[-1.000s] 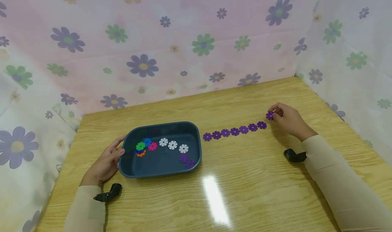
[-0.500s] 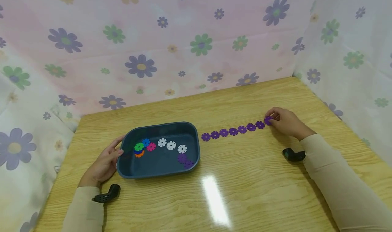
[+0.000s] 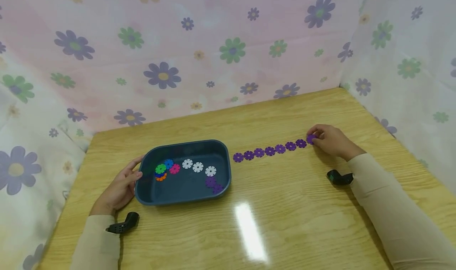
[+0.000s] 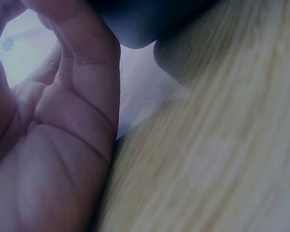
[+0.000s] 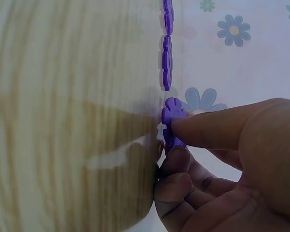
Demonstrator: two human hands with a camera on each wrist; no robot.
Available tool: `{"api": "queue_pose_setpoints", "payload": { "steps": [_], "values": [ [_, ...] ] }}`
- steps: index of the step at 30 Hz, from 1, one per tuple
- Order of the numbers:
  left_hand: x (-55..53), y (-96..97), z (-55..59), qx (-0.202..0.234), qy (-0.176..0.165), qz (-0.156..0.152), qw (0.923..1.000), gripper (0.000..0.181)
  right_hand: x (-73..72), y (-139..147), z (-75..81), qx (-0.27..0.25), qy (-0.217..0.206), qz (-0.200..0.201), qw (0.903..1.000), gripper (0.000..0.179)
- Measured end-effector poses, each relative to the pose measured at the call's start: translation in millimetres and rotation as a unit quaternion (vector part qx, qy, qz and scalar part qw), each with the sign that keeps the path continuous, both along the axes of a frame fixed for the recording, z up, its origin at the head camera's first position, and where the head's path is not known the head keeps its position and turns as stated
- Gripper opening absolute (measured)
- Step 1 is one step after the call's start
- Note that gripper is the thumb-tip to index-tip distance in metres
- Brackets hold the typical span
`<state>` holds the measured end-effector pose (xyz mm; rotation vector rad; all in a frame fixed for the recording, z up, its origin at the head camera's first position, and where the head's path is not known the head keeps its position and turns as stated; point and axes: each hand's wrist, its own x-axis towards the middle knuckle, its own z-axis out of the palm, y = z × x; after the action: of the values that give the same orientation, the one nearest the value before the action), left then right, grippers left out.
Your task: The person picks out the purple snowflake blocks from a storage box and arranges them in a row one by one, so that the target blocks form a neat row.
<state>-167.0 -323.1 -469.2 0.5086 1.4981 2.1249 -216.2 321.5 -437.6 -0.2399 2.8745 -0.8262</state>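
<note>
My right hand pinches a purple notched plastic disc between thumb and fingers, at the right end of a row of purple discs. In the right wrist view the pinched disc stands slightly tilted, a small gap from its neighbour. My left hand grips the left end of a dark blue tray, thumb on the rim; its other fingers are partly hidden behind the wall. Inside the tray lie several white discs, purple discs, and a cluster with a green disc and a pink disc.
The wooden table reaches back to a flowered cloth, which also hangs at both sides. A black wrist device sits by the right sleeve, and another black device by the left one.
My right hand has brought the purple disc down and slightly left, to the right end of the row. The left hand keeps its grip on the tray.
</note>
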Motion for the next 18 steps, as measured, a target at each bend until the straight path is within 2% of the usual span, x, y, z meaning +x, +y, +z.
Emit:
{"api": "queue_pose_setpoints", "payload": {
  "steps": [11, 14, 18],
  "values": [
    [-1.6, 2.3, 4.8, -0.02, 0.002, 0.02, 0.9996, 0.047, 0.9, 0, 6.4, -0.012, -0.016, 0.0, 0.9998, 0.031],
    [-1.8, 2.5, 4.7, -0.018, 0.0, 0.021, 0.9996, 0.046, 1.6, -4, 7.8, -0.024, -0.003, 0.0, 0.9997, 0.032],
    [1.1, -0.3, 1.3, -0.009, -0.007, 0.021, 0.9997, 0.047, 4.4, -25, 6.7, -0.05, 0.044, 0.021, 0.9975, 0.028]
  ]
}}
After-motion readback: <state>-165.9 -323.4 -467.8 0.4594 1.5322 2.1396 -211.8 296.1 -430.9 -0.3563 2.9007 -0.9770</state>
